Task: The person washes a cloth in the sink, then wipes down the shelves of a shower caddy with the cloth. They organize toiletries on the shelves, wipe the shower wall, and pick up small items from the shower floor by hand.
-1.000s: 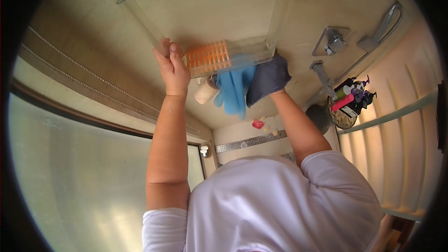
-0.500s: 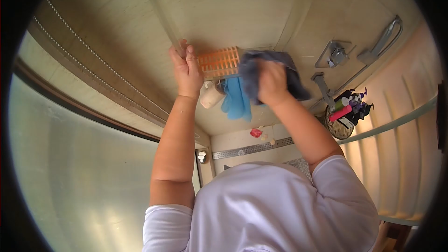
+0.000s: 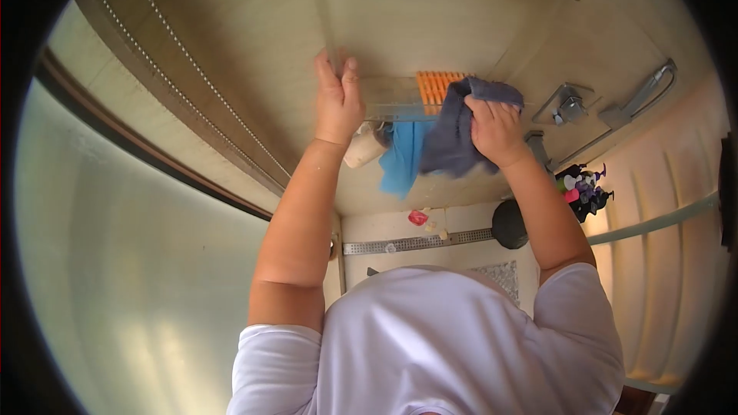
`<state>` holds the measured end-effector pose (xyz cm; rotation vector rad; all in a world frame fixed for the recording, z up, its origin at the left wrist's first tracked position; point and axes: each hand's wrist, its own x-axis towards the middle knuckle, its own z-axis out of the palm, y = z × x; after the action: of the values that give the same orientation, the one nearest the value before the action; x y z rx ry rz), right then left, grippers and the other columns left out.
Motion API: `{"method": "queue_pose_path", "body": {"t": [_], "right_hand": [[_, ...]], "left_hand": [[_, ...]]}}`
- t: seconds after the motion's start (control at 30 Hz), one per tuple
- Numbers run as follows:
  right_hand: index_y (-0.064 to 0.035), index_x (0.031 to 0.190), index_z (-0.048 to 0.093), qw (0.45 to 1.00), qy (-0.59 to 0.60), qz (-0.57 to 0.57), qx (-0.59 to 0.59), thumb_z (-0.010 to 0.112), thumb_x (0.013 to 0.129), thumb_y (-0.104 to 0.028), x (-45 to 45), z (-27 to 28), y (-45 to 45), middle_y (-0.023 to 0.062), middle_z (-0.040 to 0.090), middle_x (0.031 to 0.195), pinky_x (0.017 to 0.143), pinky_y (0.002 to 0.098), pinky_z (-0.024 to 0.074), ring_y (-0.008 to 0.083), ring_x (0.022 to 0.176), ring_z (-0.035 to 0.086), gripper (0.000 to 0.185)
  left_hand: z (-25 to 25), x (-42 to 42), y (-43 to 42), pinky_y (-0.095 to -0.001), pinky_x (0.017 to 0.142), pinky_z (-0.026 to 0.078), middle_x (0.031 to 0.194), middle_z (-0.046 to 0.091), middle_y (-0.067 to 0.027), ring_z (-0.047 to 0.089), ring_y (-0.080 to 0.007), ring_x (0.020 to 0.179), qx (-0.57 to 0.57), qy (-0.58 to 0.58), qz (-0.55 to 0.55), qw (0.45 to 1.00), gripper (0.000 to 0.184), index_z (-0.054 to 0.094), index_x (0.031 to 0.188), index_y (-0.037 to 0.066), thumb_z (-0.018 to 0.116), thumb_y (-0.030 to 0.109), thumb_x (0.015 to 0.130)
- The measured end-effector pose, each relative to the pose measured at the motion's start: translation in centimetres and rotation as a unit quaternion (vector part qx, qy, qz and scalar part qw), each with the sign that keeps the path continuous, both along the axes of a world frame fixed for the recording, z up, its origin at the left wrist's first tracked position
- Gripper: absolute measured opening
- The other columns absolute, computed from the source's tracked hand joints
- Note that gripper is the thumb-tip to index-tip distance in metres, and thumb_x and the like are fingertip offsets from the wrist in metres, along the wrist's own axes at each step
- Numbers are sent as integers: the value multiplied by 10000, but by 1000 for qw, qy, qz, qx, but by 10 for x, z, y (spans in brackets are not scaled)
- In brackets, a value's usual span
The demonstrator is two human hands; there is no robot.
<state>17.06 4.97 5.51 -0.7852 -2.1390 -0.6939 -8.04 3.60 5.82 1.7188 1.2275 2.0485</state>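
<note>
My left hand [image 3: 339, 104] is closed on the left upright [image 3: 324, 15] of a clear wall shelf, with the upright between thumb and fingers. My right hand [image 3: 496, 129] grips a dark grey-blue cloth [image 3: 453, 138], which drapes over the shelf's right part and hangs below it. Partly behind the cloth, an orange slatted rack [image 3: 437, 92] sits on the lower clear shelf [image 3: 388, 111]. Below the shelf hang a blue cloth or glove [image 3: 403, 157] and a whitish item [image 3: 364, 146] whose kind I cannot make out.
To the right are a chrome shower valve [image 3: 569, 107], a hand shower [image 3: 649, 88] and several pump bottles [image 3: 586, 188]. A dark round object [image 3: 510, 224] shows beside my right forearm. Lower down lie a metal floor drain [image 3: 419, 244] and a small red item [image 3: 417, 217]. Bead chains [image 3: 181, 58] hang left.
The orange rack now sits farther right along the shelf, away from my left hand. My right hand and the cloth have moved right. The camera view has shifted, and the dark round object now shows.
</note>
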Motion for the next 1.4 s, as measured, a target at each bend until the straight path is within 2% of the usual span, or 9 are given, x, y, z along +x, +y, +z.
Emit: {"method": "queue_pose_path", "body": {"t": [0.23,0.4,0.47,0.57,0.8,1.17,1.3,1.37,1.4], "right_hand": [[-91,990,552,958,231,42,-164,527,744,-77,-27,14,-8,84,602,824,688,370,424,262,761,570,248],[-37,1164,473,513,708,351,-337,472,833,-66,0,36,-18,131,540,1120,861,390,447,276,1002,544,332],[-42,1183,466,449,690,450,-345,487,834,-101,22,41,-30,127,532,1137,878,406,440,294,999,542,355],[-47,1201,455,386,647,543,-370,494,839,-136,44,42,-37,121,523,1156,895,413,429,299,1010,533,374],[-55,1230,429,361,602,575,-419,491,858,-195,40,39,-42,109,505,1192,925,410,401,283,1058,505,403],[-61,1172,469,474,565,479,-477,548,846,-175,3,29,-28,87,530,1124,887,360,432,226,1019,520,353],[-52,1150,486,810,410,275,-317,566,830,-123,-1,17,-11,83,537,1117,881,350,436,212,1013,525,337],[-50,1144,492,624,513,408,-425,568,816,-100,0,17,-13,82,540,1111,900,333,417,208,1016,523,340],[-50,1145,491,658,492,393,-412,565,811,-91,-1,20,-13,83,541,1110,911,327,406,208,1020,521,344]], "left_hand": [[-3,0,4,-227,633,367,797,430,-18,390,-96,687,6,19,17,1000,282,334,1112,11,400,226,942],[6,8,-11,-309,733,370,902,452,-83,440,-181,803,49,52,144,987,321,344,1132,23,498,159,885],[15,10,-27,-363,816,356,1049,444,-169,483,-258,948,125,185,325,919,381,355,1170,39,534,99,839],[45,34,-40,-396,802,348,966,506,-73,457,-253,915,157,344,208,902,382,474,1084,95,660,124,752],[73,85,-10,-370,781,441,996,603,-125,554,-285,953,-396,430,78,808,440,560,1053,117,668,383,719],[41,96,82,-380,777,473,1100,563,-184,555,-300,1010,-485,505,-19,714,691,431,1211,112,757,292,630],[61,89,29,-346,805,449,1039,577,-161,543,-291,996,-366,248,-67,895,405,537,1034,93,710,198,684],[62,81,13,-345,798,448,1033,562,-154,542,-290,982,-255,220,-63,940,282,554,983,85,651,95,718],[64,76,6,-344,795,447,1030,555,-151,541,-290,975,-196,205,-62,957,233,563,958,81,621,43,736]]}}
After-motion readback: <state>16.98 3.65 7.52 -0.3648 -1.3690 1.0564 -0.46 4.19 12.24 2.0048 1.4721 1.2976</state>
